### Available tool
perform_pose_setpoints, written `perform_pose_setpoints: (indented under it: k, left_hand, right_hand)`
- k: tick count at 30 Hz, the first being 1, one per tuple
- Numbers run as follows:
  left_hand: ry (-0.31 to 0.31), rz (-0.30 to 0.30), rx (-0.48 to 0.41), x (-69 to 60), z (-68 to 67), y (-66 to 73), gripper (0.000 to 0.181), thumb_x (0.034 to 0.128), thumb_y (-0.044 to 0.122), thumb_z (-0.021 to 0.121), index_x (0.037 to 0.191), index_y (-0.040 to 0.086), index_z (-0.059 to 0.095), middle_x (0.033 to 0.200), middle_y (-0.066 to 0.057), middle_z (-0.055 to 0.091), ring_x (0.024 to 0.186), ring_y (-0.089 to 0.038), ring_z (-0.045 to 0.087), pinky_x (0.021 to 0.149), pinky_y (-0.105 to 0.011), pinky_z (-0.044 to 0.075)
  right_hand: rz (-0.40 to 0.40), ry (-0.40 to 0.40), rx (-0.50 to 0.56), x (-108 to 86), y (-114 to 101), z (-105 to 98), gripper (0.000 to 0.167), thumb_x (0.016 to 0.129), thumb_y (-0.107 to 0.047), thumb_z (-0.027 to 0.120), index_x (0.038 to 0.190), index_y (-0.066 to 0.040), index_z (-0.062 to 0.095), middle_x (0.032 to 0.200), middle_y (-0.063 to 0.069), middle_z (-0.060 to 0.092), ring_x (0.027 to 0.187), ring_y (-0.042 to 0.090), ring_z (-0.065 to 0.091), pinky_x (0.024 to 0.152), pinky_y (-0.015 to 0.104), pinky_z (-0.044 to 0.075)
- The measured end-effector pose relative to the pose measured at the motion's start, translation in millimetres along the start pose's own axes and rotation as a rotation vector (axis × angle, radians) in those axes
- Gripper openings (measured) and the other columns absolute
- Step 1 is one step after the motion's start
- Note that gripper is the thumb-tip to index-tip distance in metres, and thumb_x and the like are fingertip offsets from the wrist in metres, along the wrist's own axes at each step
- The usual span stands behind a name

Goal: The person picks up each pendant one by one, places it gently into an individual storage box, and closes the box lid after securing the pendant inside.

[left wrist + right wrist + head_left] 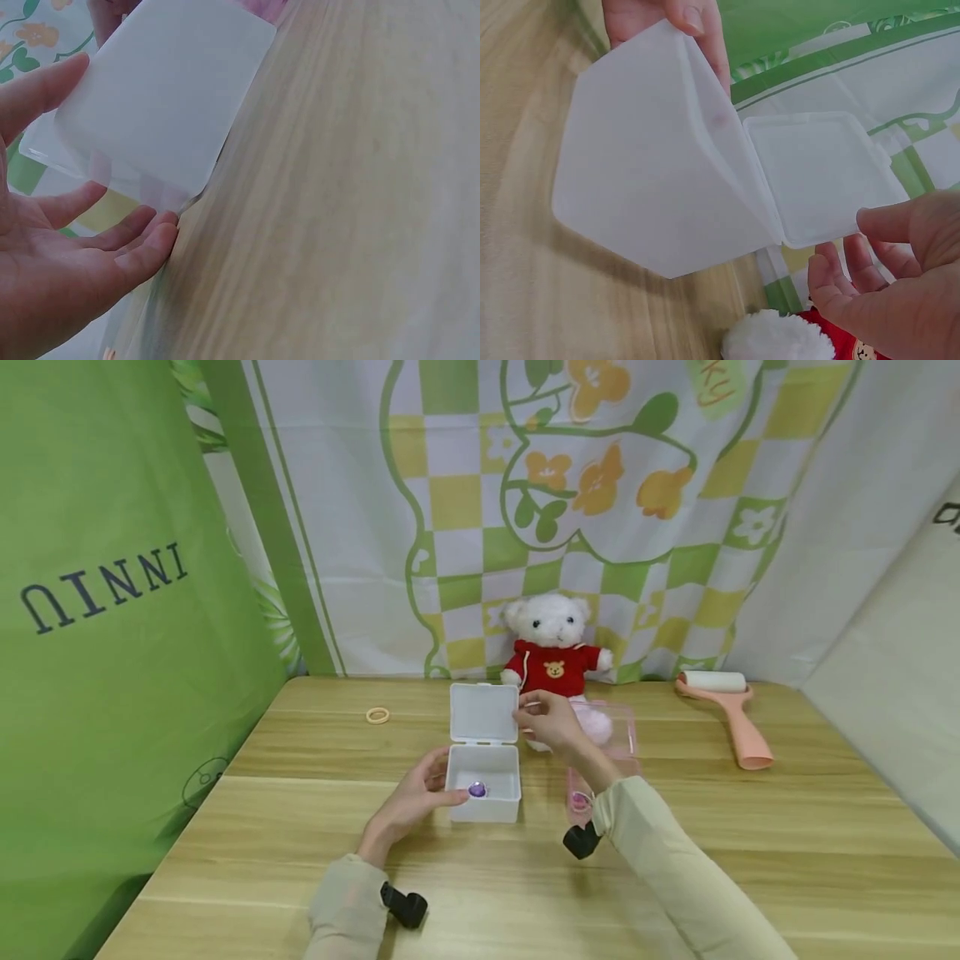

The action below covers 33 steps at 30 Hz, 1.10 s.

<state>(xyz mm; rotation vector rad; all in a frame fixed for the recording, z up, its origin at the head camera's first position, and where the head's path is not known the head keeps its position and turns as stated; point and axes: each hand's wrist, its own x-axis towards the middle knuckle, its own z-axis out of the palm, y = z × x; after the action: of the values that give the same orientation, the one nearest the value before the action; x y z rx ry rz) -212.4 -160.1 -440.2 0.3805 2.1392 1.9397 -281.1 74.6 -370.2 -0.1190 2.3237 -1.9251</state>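
A small white plastic box (484, 811) stands on the table with its hinged lid (483, 712) raised. Inside it, near the front wall, lies a purple gem-like piece (477, 789). My left hand (412, 797) holds the box by its left side; the thumb reaches over the front rim and the fingers (150, 251) touch the side wall. At the lid's right edge, my right hand (551, 722) pinches it between thumb and fingers, as the right wrist view shows with the lid (817, 180) and right hand (900, 277).
A white teddy bear in a red top (553, 664) sits behind my right hand. Partly under my right forearm lies an opened clear pink case (628, 767) with a pink item in it. A wooden-looking ring (377, 716) lies left, a peach lint roller (738, 722) at the right.
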Motion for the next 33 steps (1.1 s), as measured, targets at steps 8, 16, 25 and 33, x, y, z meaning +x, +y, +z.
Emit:
perform_pose_setpoints:
  k: [8, 16, 25, 33]
  left_hand:
    - [-0.023, 0.001, -0.009, -2.1, -1.4, 0.8, 0.074, 0.0841, 0.007, 0.071, 0.146, 0.003, 0.031, 0.139, -0.029, 0.041, 0.124, -0.045, 0.044, 0.099, -0.049, 0.041]
    - [-0.006, 0.000, -0.010, -3.5, -3.7, 3.0, 0.074, 0.0839, 0.007, 0.072, 0.145, 0.001, 0.031, 0.139, -0.031, 0.040, 0.124, -0.047, 0.043, 0.098, -0.047, 0.043]
    - [0.043, -0.078, -0.222, -1.4, -6.7, 2.9, 0.055, 0.1030, 0.029, 0.043, 0.149, 0.006, 0.023, 0.142, -0.030, 0.033, 0.128, -0.045, 0.039, 0.097, -0.049, 0.044]
    - [0.035, -0.086, -0.288, -1.3, -6.5, 8.9, 0.051, 0.1015, 0.036, 0.043, 0.145, 0.012, 0.029, 0.135, -0.020, 0.042, 0.119, -0.036, 0.049, 0.090, -0.048, 0.047]
  right_hand:
    - [-0.119, -0.031, -0.016, -19.2, 6.2, -1.2, 0.020, 0.088, -0.002, 0.064, 0.103, 0.007, 0.055, 0.096, 0.017, 0.063, 0.072, 0.011, 0.057, 0.063, 0.025, 0.051]
    - [-0.181, -0.067, -0.061, -42.4, 11.0, -0.4, 0.022, 0.091, -0.002, 0.059, 0.110, 0.008, 0.059, 0.105, 0.018, 0.064, 0.095, 0.024, 0.060, 0.081, 0.032, 0.050]
    - [-0.082, -0.115, 0.075, -67.7, 19.8, 6.3, 0.038, 0.103, -0.018, 0.044, 0.125, 0.011, 0.050, 0.128, 0.024, 0.053, 0.117, 0.040, 0.049, 0.101, 0.053, 0.039]
    - [-0.103, -0.089, 0.027, -80.9, 32.9, 16.3, 0.029, 0.098, -0.013, 0.054, 0.121, 0.004, 0.056, 0.123, 0.024, 0.052, 0.106, 0.031, 0.056, 0.092, 0.051, 0.047]
